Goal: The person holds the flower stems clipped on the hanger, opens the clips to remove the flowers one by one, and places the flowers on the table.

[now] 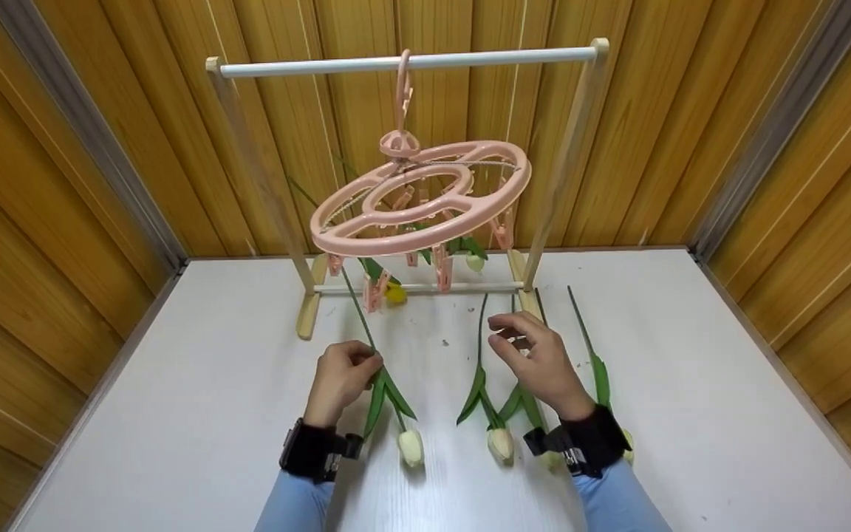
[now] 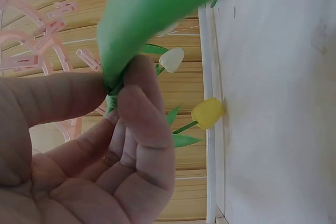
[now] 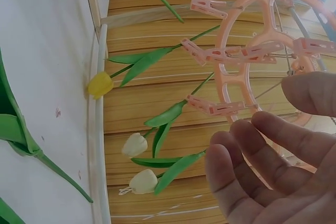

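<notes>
My left hand [image 1: 370, 360] pinches the green stem of a white tulip [image 1: 411, 447] between thumb and fingers; the left wrist view shows the pinch on the stem [image 2: 112, 88] up close. The stem rises toward a clip on the left rim of the pink round clip hanger [image 1: 425, 196]; whether it is clipped cannot be told. My right hand [image 1: 507, 332] hovers with loosely spread fingers [image 3: 262, 150] above other tulips on the table and holds nothing. A yellow tulip [image 1: 395, 293] and a white one [image 1: 475, 261] hang head down from the clips.
The hanger hooks over the white rod [image 1: 411, 62] of a wooden rack [image 1: 309, 314] at the back of the white table [image 1: 211, 414]. Three more tulips [image 1: 500, 442] lie by my right wrist. Wooden walls close in on three sides.
</notes>
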Action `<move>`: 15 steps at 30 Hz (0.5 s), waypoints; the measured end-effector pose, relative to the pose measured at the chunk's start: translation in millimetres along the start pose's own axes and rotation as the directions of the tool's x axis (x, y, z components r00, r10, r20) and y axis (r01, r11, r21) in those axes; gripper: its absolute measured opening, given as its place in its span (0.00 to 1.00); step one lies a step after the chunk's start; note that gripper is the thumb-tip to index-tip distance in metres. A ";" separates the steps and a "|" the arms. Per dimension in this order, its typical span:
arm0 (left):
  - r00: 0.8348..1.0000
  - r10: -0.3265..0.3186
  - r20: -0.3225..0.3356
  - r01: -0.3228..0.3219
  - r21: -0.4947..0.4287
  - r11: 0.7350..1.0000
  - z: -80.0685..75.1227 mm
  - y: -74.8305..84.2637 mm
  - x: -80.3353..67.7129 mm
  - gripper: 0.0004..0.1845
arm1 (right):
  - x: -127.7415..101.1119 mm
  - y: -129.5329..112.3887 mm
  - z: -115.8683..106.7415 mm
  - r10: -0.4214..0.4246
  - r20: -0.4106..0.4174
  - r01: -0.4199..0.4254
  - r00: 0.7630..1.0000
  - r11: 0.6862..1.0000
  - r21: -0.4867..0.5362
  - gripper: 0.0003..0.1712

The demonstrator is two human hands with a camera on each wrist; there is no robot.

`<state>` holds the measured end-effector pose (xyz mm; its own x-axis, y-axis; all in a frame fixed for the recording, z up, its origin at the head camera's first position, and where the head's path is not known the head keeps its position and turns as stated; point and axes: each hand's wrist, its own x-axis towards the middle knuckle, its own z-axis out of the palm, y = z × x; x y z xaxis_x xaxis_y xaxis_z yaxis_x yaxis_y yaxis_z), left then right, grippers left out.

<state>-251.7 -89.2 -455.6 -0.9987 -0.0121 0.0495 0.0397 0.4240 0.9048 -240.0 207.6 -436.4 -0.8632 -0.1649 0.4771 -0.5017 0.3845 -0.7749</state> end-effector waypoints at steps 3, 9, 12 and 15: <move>1.000 0.007 0.022 -0.007 0.010 1.000 2.9 -0.7 0.8 0.05 | 0.7 1.0 0.2 0.004 0.021 -0.004 1.000 1.000 -0.012 0.13; 0.998 0.022 0.062 -0.024 0.036 0.999 10.0 -3.6 0.5 0.06 | 0.9 4.3 0.4 0.024 0.057 -0.023 0.998 0.999 -0.030 0.14; 0.996 0.025 0.080 -0.029 0.043 0.999 13.2 -3.7 -0.5 0.06 | 0.8 4.9 0.6 0.046 0.067 -0.044 0.997 0.999 -0.032 0.15; 0.994 0.030 0.105 -0.035 0.045 0.998 16.5 -4.2 -1.5 0.06 | 0.6 5.7 1.4 0.052 0.070 -0.050 0.996 0.998 -0.028 0.15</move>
<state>-250.9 -76.0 -466.4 -0.9949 0.0958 0.0323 0.0734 0.4645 0.8825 -243.5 208.4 -441.1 -0.8899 -0.2080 0.4060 -0.4562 0.4178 -0.7857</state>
